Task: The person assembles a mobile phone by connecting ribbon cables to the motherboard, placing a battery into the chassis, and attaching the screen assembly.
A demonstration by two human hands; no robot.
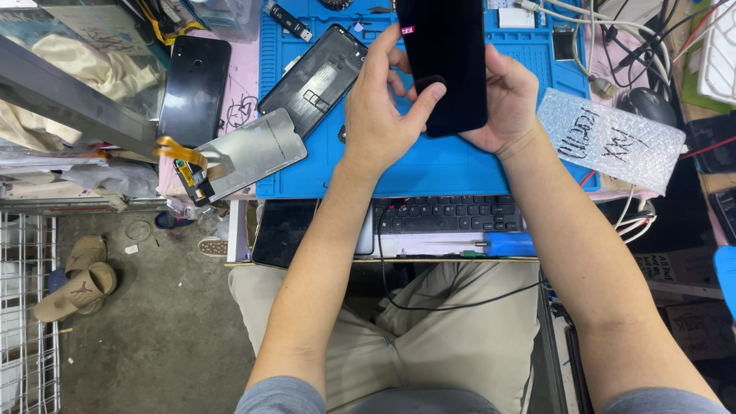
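Note:
A black phone (445, 61) with a dark glossy screen and a small pink tab at its upper left is held upright over the blue work mat (452, 165). My right hand (510, 96) cradles it from behind and along its right edge. My left hand (379, 103) grips its left edge, with the thumb pressed on the lower part of the screen. On the mat to the left lies a dark phone back frame (314, 77). A detached grey display panel (245, 153) with an orange flex cable lies off the mat's left corner.
A black phone (193, 88) rests at the far left on the pink surface. A bubble-wrap pouch (609, 138) lies right of the mat, with cables and a mouse (652, 103) behind it. A keyboard (448, 215) sits below the mat. Sandals (77, 287) lie on the floor.

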